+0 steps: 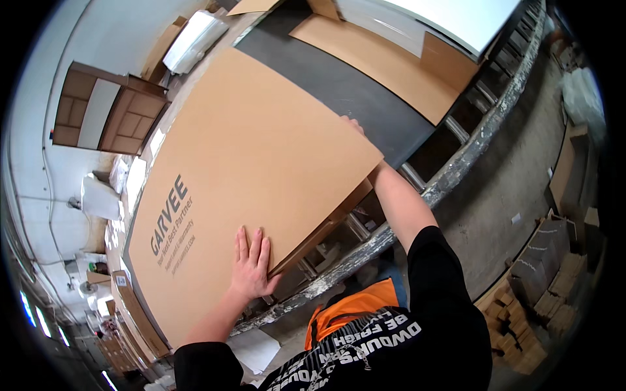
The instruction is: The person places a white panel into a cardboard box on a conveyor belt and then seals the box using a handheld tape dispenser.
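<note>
A large brown cardboard panel [261,150] with dark print slants across the middle, looking like a big carton's top or flap. My left hand [253,266] lies flat on its near part, fingers stretched out. My right forearm passes beneath the panel's right corner. Only a bit of my right hand [354,124] shows past the far edge; the panel hides its fingers. Beyond that edge is a dark grey flat surface [293,49]. On it stands an open carton [378,62] with a white panel [463,19] in it.
A roller conveyor with a worn metal side rail [456,169] runs along the near right side. Stacked cardboard pieces [544,260] lie on the floor at right. Wrapped white packages [195,40] and a brown carton [107,107] are along the left wall. An orange thing [358,306] is near my waist.
</note>
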### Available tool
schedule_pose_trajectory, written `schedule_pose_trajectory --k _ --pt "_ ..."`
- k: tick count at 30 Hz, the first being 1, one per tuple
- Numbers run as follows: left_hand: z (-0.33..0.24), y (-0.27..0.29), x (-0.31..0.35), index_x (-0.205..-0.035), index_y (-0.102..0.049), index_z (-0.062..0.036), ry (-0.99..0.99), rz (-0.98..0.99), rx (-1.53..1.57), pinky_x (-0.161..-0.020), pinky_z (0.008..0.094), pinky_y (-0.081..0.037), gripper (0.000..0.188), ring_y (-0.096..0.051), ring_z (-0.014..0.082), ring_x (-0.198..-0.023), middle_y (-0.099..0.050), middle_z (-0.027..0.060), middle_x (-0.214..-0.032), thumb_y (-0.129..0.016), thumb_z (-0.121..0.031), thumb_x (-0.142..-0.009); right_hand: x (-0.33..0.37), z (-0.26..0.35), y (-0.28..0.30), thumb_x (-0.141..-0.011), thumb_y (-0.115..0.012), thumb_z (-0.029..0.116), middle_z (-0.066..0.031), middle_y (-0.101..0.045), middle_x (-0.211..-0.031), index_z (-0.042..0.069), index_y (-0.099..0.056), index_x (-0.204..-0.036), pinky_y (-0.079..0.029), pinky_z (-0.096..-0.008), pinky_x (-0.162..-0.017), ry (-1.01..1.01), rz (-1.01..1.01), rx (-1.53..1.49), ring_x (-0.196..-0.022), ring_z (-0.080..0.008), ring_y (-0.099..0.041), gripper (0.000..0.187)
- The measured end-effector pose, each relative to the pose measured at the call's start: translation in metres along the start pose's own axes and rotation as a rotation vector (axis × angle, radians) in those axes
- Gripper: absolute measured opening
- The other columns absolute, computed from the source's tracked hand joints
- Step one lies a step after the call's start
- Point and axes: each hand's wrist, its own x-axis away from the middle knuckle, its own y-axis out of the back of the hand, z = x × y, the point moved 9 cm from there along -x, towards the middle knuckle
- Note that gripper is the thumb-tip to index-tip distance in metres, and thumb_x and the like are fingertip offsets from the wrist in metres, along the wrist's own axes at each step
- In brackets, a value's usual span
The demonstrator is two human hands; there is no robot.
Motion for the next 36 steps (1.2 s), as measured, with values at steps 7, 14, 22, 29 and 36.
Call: schedule_pose_trajectory --k 7,14,22,29,36 --pt "0.002 0.005 0.008 -0.145 -0.034 -0.0007 0.008 -0.007 -0.010 -0.115 0.0617 -0.015 0.096 -0.016 0.0556 -0.139 -0.024 0.0237 -0.154 -0.073 -0.041 -0.068 0.002 -0.017 0.005 -0.082 -0.067 0.033 -0.0175 -0.059 -0.114 0.001 -0.060 -0.110 -0.050 -0.0434 -0.088 0.097 -0.178 -0.350 -0.104 -0.0297 -0.060 0.043" --pt "0.004 0.006 0.011 -0.148 -0.030 -0.0048 0.007 -0.036 0.013 -0.117 0.0568 -0.013 0.094 -0.015 0.0531 -0.140 -0.024 0.0207 -0.155 -0.071 -0.042 -0.072 0.181 -0.073 0.140 -0.071 -0.050 -0.015 -0.0130 -0.058 -0.123 0.001 -0.043 -0.138 -0.048 -0.0363 -0.098 0.155 -0.758 -1.197 -0.116 -0.0234 -0.057 0.069" --pt "0.010 -0.003 0.020 -0.149 -0.023 -0.0008 0.004 -0.056 -0.064 -0.118 0.0536 -0.012 0.092 -0.014 0.0500 -0.142 -0.022 0.0195 -0.156 -0.065 -0.045 -0.079 0.261 0.232 0.069 -0.074 -0.064 0.025 -0.0155 -0.058 -0.124 0.016 -0.068 -0.117 -0.049 -0.0418 -0.091 0.486 -0.350 0.468 -0.104 -0.0359 -0.061 0.044" --pt "0.008 -0.011 0.029 -0.150 -0.024 -0.0013 -0.004 -0.098 -0.030 -0.119 0.0529 -0.012 0.087 -0.016 0.0491 -0.142 -0.022 0.0160 -0.157 -0.062 -0.041 -0.081 0.218 0.227 -0.015 -0.069 -0.064 0.029 -0.0166 -0.068 -0.088 0.013 -0.071 -0.090 -0.053 -0.0439 -0.073 0.167 0.377 0.917 -0.083 -0.0358 -0.067 0.027" --pt "0.001 -0.013 0.032 -0.150 -0.024 -0.0019 -0.027 -0.095 -0.049 -0.118 0.0539 -0.010 0.083 -0.016 0.0489 -0.142 -0.021 0.0156 -0.158 -0.060 -0.034 -0.083 0.290 0.150 -0.026 -0.066 -0.067 0.031 -0.0163 -0.067 -0.101 0.009 -0.072 -0.104 -0.054 -0.0406 -0.084 0.257 0.232 1.084 -0.094 -0.0310 -0.067 0.045"
